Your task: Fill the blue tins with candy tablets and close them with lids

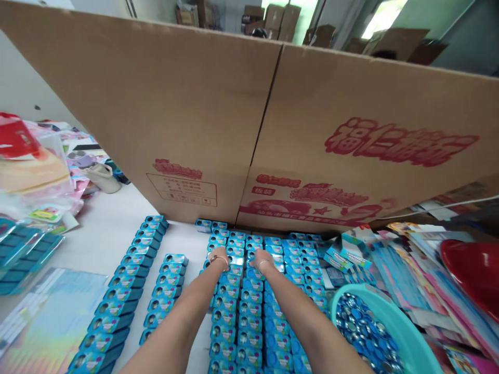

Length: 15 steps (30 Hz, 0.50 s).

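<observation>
Small blue boxes [223,317], each with a dark round spot on its printed top, stand in long rows on the white table. My left hand [219,255] reaches down onto the far part of these rows, near the left side of the block. A short way to its right, my right hand [261,258] touches the rows too. Between both hands lie more blue boxes [236,252], some with a shiny top. My fingertips are small and mostly hidden against the boxes, so their grip is unclear. Some nearer boxes [277,359] have blue round pieces on top.
Two separate rows of boxes [113,294] [166,283] run along the left. A tall cardboard sheet [218,124] stands behind. At right is a turquoise basin [413,332] of shiny blue round pieces [362,327], beside stacked printed packaging [413,280] and a red bowl [473,275].
</observation>
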Motion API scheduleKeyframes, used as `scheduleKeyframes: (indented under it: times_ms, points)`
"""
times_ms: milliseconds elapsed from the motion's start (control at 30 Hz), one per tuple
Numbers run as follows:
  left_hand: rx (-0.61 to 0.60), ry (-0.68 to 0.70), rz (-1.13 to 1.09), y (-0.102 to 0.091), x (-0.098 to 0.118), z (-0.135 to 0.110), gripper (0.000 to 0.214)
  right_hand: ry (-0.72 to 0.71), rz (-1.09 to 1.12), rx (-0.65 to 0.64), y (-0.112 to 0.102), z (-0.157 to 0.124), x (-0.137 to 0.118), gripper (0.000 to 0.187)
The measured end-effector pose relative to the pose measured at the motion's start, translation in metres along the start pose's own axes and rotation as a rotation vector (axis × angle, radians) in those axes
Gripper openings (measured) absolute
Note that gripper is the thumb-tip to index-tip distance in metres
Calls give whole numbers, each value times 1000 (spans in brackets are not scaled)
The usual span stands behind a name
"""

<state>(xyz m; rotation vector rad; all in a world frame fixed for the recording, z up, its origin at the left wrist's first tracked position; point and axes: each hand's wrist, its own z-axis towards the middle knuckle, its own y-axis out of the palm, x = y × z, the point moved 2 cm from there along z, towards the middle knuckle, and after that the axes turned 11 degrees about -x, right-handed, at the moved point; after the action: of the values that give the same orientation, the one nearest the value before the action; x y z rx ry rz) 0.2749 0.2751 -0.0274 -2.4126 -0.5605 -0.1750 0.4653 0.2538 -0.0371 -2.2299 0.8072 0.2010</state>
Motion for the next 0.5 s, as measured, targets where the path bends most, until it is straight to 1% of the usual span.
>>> scheduleKeyframes:
  times_ms: [67,133,200,267,300,400,500]
  points:
    - [25,36,-125,-2,-7,-13,37,-25,88,25,-1,-10,6,28]
    - [29,93,-285,-5,-19,-27,29,-60,198,37,-3,-21,15,25]
    - [3,155,-479,-8,-35,-39,19,-98,320,24,-4,-30,27,20]
    - [-50,205,-688,-9,-50,-48,7,-131,423,-1,-4,-36,39,17]
    - [-79,222,-786,-10,-56,-51,5,-144,457,-13,-4,-38,45,16]
    - [-159,256,-1005,-8,-66,-56,15,-162,480,-35,-4,-40,53,17]
    - [-192,265,-1096,-5,-63,-54,16,-154,383,-49,-5,-33,48,20]
